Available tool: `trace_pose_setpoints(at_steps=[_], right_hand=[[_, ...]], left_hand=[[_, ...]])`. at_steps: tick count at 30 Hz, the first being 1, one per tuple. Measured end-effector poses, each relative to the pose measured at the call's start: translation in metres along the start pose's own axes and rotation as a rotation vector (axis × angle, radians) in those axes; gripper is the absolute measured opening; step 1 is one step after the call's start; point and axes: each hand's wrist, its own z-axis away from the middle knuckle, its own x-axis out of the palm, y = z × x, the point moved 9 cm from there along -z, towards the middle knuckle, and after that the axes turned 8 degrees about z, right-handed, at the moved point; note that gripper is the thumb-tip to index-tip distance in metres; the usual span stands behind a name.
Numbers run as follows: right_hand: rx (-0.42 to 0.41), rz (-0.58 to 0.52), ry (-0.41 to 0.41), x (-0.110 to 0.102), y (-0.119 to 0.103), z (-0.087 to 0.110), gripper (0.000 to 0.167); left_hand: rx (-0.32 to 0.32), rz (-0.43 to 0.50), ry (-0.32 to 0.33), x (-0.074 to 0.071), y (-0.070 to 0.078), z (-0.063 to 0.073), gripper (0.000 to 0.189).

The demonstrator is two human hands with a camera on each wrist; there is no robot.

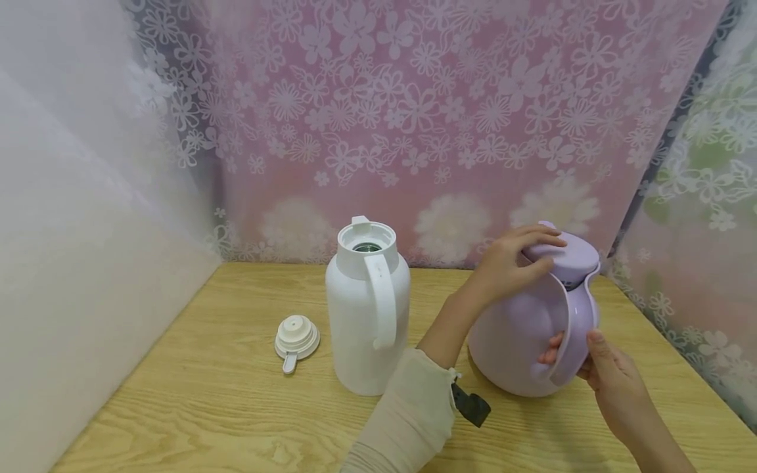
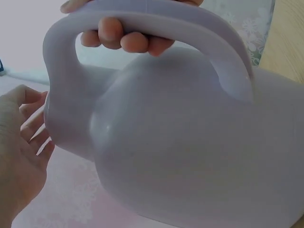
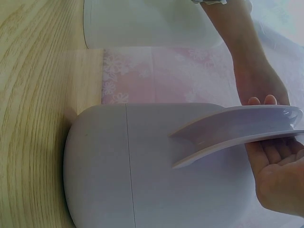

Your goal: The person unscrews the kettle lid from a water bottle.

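Observation:
A lilac vacuum jug stands on the right side of the table, its round lid on top. My left hand holds the lid from the left, fingers over its top and thumb along the near side. In the left wrist view the fingertips of the left hand bend against the lid end. My right hand grips the jug's handle. In the right wrist view the handle has right-hand fingers passed through it, and the palm lies against its outer side.
Left of the lilac jug stands a white vacuum jug with its mouth uncovered. A white stopper lies beside it on the wooden table. A pink floral curtain hangs behind, and a black strap dangles at my left wrist.

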Motion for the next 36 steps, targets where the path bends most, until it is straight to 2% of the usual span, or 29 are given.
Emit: trace_pose_setpoints(at_steps=[2, 7, 11, 15, 25, 31, 36], right_hand=[[0.0, 0.001, 0.0, 0.0, 0.0, 0.0, 0.048], [0.0, 0.006, 0.001, 0.0, 0.0, 0.0, 0.049], [-0.009, 0.0, -0.002, -0.001, 0.0, 0.0, 0.049], [-0.014, -0.024, -0.006, -0.001, 0.0, -0.001, 0.049], [-0.006, -0.026, -0.005, 0.0, 0.001, -0.001, 0.049], [-0.003, -0.026, -0.005, 0.0, 0.001, -0.001, 0.05], [-0.003, -0.025, -0.01, 0.001, 0.001, -0.001, 0.05]], left_hand=[[0.011, 0.047, -0.003, 0.0, -0.003, 0.002, 0.028], [0.021, 0.097, 0.022, 0.0, -0.008, 0.003, 0.03], [0.023, 0.064, 0.046, -0.002, -0.007, 0.003, 0.029], [0.033, -0.044, 0.067, -0.004, -0.002, 0.003, 0.029], [0.001, -0.355, 0.13, -0.004, 0.014, 0.003, 0.029], [-0.056, -0.538, 0.143, 0.001, 0.021, -0.001, 0.03], [-0.099, -0.648, 0.139, 0.005, 0.027, -0.005, 0.03]])
